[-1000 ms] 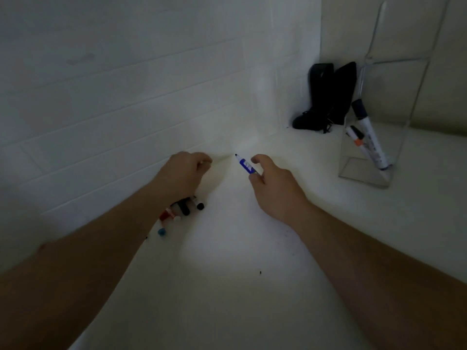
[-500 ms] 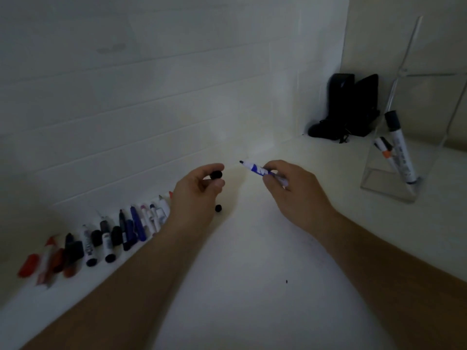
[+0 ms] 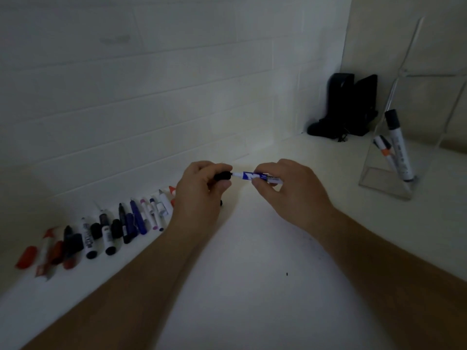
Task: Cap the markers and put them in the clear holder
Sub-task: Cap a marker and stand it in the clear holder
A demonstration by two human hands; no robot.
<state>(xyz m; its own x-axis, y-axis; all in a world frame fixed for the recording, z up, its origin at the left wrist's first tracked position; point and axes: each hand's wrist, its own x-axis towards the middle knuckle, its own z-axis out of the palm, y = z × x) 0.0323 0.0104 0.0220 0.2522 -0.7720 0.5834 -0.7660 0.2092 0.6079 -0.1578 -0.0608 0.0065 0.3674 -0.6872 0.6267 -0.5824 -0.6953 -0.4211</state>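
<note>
My right hand point(image 3: 288, 190) holds a blue-and-white marker point(image 3: 255, 176) level above the white counter, its tip pointing left. My left hand point(image 3: 202, 190) pinches a black cap point(image 3: 223, 176) right at that tip; the two touch or nearly touch. A row of several loose markers and caps point(image 3: 113, 228) lies along the wall at the left. The clear holder point(image 3: 386, 173) stands at the right with two markers point(image 3: 399, 147) leaning inside it.
A black object point(image 3: 346, 109) stands in the back corner next to the holder. A white tiled wall runs along the left. One small black cap point(image 3: 221, 202) lies on the counter just under my left hand.
My two hands have come together: the black cap in my left hand has moved right to meet the marker tip. The view has shifted, and the row of markers shows more fully.
</note>
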